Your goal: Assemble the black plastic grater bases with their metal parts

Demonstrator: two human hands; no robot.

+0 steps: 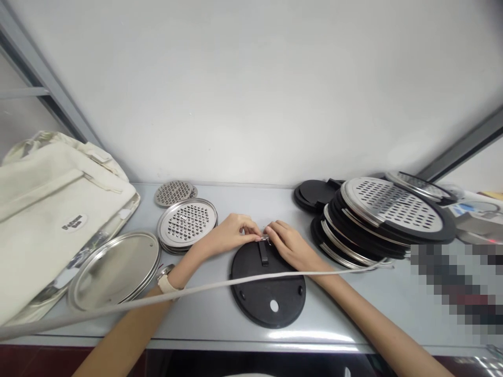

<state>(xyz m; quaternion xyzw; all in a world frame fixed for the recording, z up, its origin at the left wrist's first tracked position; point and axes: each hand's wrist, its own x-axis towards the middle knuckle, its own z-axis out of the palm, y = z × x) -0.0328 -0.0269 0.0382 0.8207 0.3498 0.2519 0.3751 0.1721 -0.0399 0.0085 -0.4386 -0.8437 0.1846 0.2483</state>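
Head view: fingertips of the left hand [231, 230] and right hand [285, 242] pinch narrowly on a small metal clip [264, 239] at the far rim of 1 black round disc [267, 285] lying flat on the table [196, 319] (light, stiff, probably plastic). Its rim looks the best grip. Perforated steel discs [187, 222] sit left, a stack [387, 217] right.

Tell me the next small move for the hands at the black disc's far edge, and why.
Probably keep the left hand and right hand pinching the small metal piece and seat it on the black disc: it sits at the slot's far end, both fingertips on it.
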